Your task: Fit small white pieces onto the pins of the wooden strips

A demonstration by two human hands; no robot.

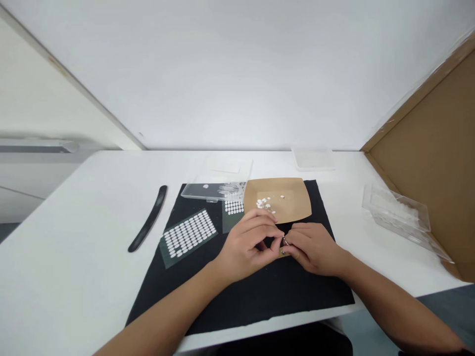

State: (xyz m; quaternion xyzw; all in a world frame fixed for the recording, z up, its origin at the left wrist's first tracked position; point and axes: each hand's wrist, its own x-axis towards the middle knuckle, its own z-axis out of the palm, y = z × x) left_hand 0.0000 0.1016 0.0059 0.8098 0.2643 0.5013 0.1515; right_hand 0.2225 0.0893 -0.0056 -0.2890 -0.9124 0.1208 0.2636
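My left hand [250, 242] is closed in a pinch, thumb and forefinger together. Whatever lies between its fingertips is too small to make out. Right beside it, my right hand [313, 246] grips a small shiny metal piece [285, 241] between thumb and fingers. Under the fingertips of both hands shows a bit of a small tan piece [281, 253] with a shiny spot on it; the hands hide most of it. Just beyond them stands a brown paper tray [293, 212] with several small white pieces [264, 203] in it.
A black mat [237, 309] covers the table's front. On it lie a sheet of white oval stickers [190, 235], a second, partly covered sheet [233, 207] and a clear plastic box [213, 190]. Left is a black curved nail file [148, 220]; right, a clear case [399, 212] by cardboard [430, 133].
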